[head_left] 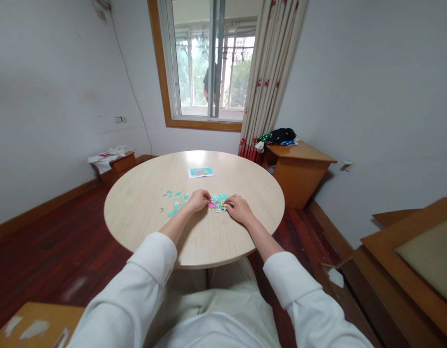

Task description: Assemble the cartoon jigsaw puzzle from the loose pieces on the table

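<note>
Beneath the puzzle (pixel 219 201) spread a pale, round table (pixel 252 179), which I took to be the chosen work surface because it left room on every side for things to lie flat. Well beyond the puzzle and to its right stood a wooden cabinet (pixel 303 179), and on its top lay a heap of dark and coloured cloth (pixel 281 136), seemingly just put down there out of the way.

Straight beyond the puzzle, a little to its left, I saw a printed sheet (pixel 201 172) in turquoise, pink and yellow. Its colours matched the puzzle's, so I judged it was set there to be in plain sight past the hands.

At the puzzle's left edge was the left hand (pixel 199 200), thumb and fingers curled close together; at its right edge the right hand (pixel 238 209) had its fingertips bent inward, probably to steady or line up that side. From my remote view I could not tell whether either had a piece pinched or merely touched the edge.

Left of the puzzle lay the loose pieces (pixel 177 206), mostly turquoise, spread apart perhaps so each could be picked out. I could read no brand, label or writing anywhere.
</note>
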Available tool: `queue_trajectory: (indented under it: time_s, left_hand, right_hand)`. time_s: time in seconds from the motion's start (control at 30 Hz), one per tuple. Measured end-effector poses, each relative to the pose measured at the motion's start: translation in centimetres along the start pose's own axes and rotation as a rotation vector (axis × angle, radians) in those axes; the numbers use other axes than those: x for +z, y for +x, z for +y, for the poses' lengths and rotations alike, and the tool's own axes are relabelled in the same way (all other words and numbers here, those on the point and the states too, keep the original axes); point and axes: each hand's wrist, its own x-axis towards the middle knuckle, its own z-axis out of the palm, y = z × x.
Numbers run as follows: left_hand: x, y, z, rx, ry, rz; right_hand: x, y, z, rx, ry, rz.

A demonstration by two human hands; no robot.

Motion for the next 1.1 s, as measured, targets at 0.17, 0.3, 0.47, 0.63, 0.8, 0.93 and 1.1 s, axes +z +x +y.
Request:
queue_trajectory:
  time_s: [0.17, 0.3, 0.47, 0.63, 0.8, 0.93, 1.1]
  left_hand:
    - [0.0, 0.1, 0.1, 0.007, 0.029, -0.002]
    - [-0.1, 0.1, 0.3, 0.006, 0.048, -0.020]
    - [-0.2, 0.2, 0.4, -0.008, 0.077, -0.022]
    - [-0.3, 0.3, 0.8, -0.022, 0.101, -0.038]
    - [-0.4, 0.2, 1.2, -0.026, 0.125, -0.049]
    - [-0.6, 0.1, 1.5, -0.029, 0.147, -0.060]
    - [-0.7, 0.1, 1.8, -0.033, 0.184, -0.069]
  right_hand:
    - [0.0, -0.1, -0.1, -0.002, -0.009, 0.003]
    - [-0.1, -0.1, -0.3, 0.000, -0.017, 0.004]
    - [0.0, -0.1, -0.2, 0.004, -0.021, -0.010]
    - [0.0, 0.0, -0.1, 0.007, -0.029, -0.010]
    - [0.1, 0.0, -0.1, 0.004, -0.027, -0.007]
    - [0.2, 0.0, 0.0, -0.002, -0.022, -0.002]
    - [0.2, 0.0, 0.0, 0.001, -0.017, -0.006]
